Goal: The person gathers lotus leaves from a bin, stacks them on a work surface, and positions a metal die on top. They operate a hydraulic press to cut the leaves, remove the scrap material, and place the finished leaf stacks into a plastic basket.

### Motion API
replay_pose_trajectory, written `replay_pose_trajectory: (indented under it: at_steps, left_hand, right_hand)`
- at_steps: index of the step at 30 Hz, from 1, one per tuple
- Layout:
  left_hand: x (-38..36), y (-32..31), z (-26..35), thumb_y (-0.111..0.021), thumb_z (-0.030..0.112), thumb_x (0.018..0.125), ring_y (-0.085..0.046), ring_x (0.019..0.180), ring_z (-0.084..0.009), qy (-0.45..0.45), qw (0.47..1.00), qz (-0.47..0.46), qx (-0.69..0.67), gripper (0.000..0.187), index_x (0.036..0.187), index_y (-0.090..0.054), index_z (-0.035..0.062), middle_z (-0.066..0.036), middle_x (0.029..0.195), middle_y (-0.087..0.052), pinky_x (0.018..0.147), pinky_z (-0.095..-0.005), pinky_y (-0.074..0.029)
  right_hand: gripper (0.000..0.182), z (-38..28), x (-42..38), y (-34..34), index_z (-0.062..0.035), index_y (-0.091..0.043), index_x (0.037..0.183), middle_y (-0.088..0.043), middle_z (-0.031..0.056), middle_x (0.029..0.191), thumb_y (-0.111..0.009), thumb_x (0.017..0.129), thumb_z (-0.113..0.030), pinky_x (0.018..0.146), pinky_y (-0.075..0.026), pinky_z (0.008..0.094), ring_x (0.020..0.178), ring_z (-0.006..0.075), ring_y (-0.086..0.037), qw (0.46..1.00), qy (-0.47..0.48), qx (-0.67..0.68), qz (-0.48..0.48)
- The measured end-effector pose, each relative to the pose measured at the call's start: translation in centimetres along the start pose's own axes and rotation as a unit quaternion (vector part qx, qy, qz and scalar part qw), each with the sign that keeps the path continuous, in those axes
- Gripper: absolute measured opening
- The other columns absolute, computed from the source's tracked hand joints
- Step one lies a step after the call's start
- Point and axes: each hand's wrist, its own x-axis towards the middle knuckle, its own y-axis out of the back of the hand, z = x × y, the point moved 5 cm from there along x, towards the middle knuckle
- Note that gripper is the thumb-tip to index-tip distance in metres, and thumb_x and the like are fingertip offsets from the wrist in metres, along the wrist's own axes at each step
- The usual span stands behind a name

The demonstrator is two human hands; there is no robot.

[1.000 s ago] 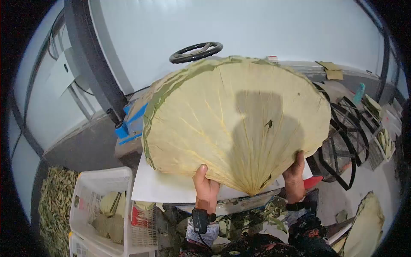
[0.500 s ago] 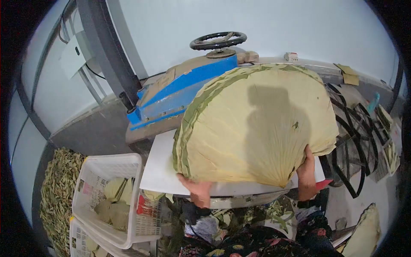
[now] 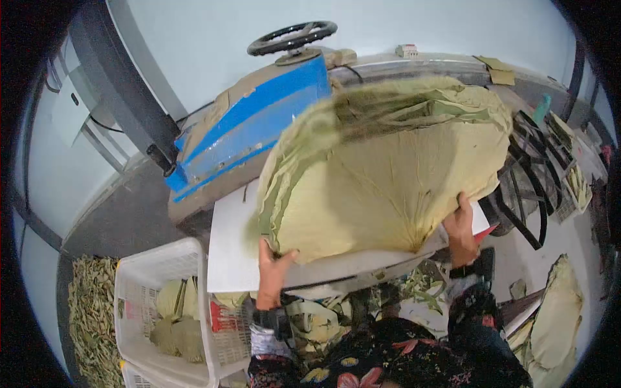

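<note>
A thick stack of dried lotus leaves [image 3: 381, 187], pale yellow-green and folded into a half circle, is in both my hands over a white board [image 3: 229, 236]. My left hand [image 3: 274, 268] grips the lower left edge, its thumb on the near face and its other fingers partly hidden. At the lower right edge, my right hand [image 3: 460, 227] has its thumb over the leaves, with the fingers behind them. The far rim is ruffled and blurred, with layers parting and a dark gap between them.
Behind the board stands a blue machine [image 3: 252, 110] with a black handwheel [image 3: 294, 39]. A white plastic basket [image 3: 152, 255] holding leaf pieces stands left, beside a heap of leaf scraps [image 3: 94, 310]. Black straps [image 3: 530, 187] lie right, and more leaves [image 3: 557, 310] rest lower right.
The stack's far rim has curled and spread apart, where it lay flatter before. My left hand has shifted left and up along the edge. The view has also shifted.
</note>
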Motion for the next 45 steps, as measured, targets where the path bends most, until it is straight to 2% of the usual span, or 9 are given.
replay_pose_trajectory:
  at_steps: [6, 11, 15, 23, 25, 31, 33, 43, 45]
  left_hand:
    - [0.6, 0.3, -1.1, -0.062, -0.004, 0.079, -0.054, 0.080, -0.0086, -0.002, 0.999, 0.040, -0.026, 0.049, 0.124, -0.044, 0.0029, -0.002, 0.100, -0.058, 0.068, -0.0240, -0.046]
    - [0.4, 0.4, -0.5, -0.062, -0.003, 0.080, -0.055, 0.082, -0.0104, -0.044, 0.996, 0.052, -0.053, 0.046, 0.123, -0.044, 0.0014, -0.004, 0.102, -0.058, 0.070, -0.0246, -0.047]
    - [1.1, 0.6, -1.7, -0.063, -0.003, 0.080, -0.056, 0.092, -0.0132, 0.011, 1.000, -0.001, -0.001, 0.050, 0.125, -0.041, 0.0003, -0.007, 0.110, -0.057, 0.078, -0.0258, -0.047]
    - [1.7, 0.9, -1.9, -0.066, -0.002, 0.077, -0.056, 0.095, -0.0135, -0.097, 0.992, -0.030, 0.069, 0.055, 0.126, -0.042, 0.0004, -0.008, 0.110, -0.057, 0.081, -0.0266, -0.046]
    - [1.0, 1.0, -2.9, -0.064, -0.001, 0.078, -0.056, 0.089, -0.0120, 0.060, 0.998, 0.020, 0.024, 0.049, 0.123, -0.045, 0.0007, -0.007, 0.105, -0.058, 0.076, -0.0259, -0.047]
    - [2.0, 0.1, 1.9, -0.061, -0.003, 0.079, -0.054, 0.085, -0.0108, -0.075, 0.995, 0.003, -0.058, 0.043, 0.119, -0.047, 0.0013, -0.004, 0.101, -0.058, 0.073, -0.0260, -0.046]
    - [1.2, 0.9, -3.7, -0.062, -0.003, 0.078, -0.054, 0.093, -0.0135, 0.044, 0.997, -0.032, 0.051, 0.046, 0.121, -0.045, 0.0023, -0.005, 0.106, -0.057, 0.080, -0.0281, -0.045]
    - [2.0, -0.1, -2.7, -0.061, -0.005, 0.078, -0.054, 0.101, -0.0157, 0.006, 0.989, -0.086, 0.117, 0.054, 0.127, -0.039, 0.0018, -0.007, 0.113, -0.055, 0.087, -0.0286, -0.044]
    - [2.1, -0.5, -1.6, -0.062, -0.004, 0.079, -0.053, 0.102, -0.0149, 0.052, 0.998, -0.046, -0.001, 0.048, 0.123, -0.042, 0.0010, -0.007, 0.113, -0.054, 0.089, -0.0287, -0.044]
  right_hand:
    - [0.065, 0.6, 0.7, 0.2, -0.0079, -0.035, 0.136, -0.041, 0.0081, 0.138, -0.064, 0.082, -0.027, 0.106, -0.030, 0.0461, 0.126, 0.0281, -0.039, 0.998, 0.002, 0.006, 0.056]
    - [0.059, -0.1, 0.0, -0.4, -0.0076, -0.038, 0.134, -0.045, 0.0080, 0.135, -0.060, 0.086, -0.032, 0.104, -0.031, 0.0462, 0.124, 0.0298, -0.039, 0.997, 0.004, 0.013, -0.070]
    - [0.059, 0.7, 0.4, -2.0, -0.0048, -0.029, 0.137, -0.040, 0.0110, 0.137, -0.056, 0.089, -0.027, 0.104, -0.032, 0.0446, 0.124, 0.0288, -0.040, 0.993, 0.043, -0.063, 0.095]
    - [0.050, 1.0, 0.2, -0.5, -0.0030, -0.032, 0.135, -0.042, 0.0135, 0.135, -0.048, 0.093, -0.025, 0.105, -0.032, 0.0450, 0.124, 0.0294, -0.040, 0.997, 0.001, -0.079, -0.005]
    - [0.052, 1.8, 0.5, -0.5, -0.0040, -0.033, 0.136, -0.041, 0.0119, 0.137, -0.044, 0.095, -0.034, 0.105, -0.032, 0.0463, 0.124, 0.0296, -0.040, 1.000, 0.016, -0.010, 0.016]
    - [0.058, 0.4, 2.4, -0.2, -0.0054, -0.037, 0.134, -0.044, 0.0099, 0.135, -0.059, 0.086, -0.031, 0.105, -0.030, 0.0471, 0.123, 0.0311, -0.042, 0.997, -0.006, 0.057, -0.054]
    - [0.057, 1.4, 0.9, -1.2, -0.0046, -0.040, 0.132, -0.047, 0.0099, 0.132, -0.060, 0.086, -0.031, 0.105, -0.030, 0.0466, 0.122, 0.0307, -0.042, 1.000, -0.001, -0.003, -0.031]
    - [0.039, 1.3, 1.9, -1.1, -0.0056, -0.044, 0.127, -0.050, 0.0101, 0.126, -0.048, 0.094, -0.025, 0.099, -0.038, 0.0415, 0.116, 0.0267, -0.047, 0.999, 0.024, -0.034, -0.030]
    - [0.043, 0.9, 2.8, -1.2, -0.0056, -0.042, 0.129, -0.049, 0.0099, 0.128, -0.048, 0.093, -0.029, 0.100, -0.037, 0.0412, 0.117, 0.0270, -0.046, 0.999, 0.012, -0.013, 0.048]
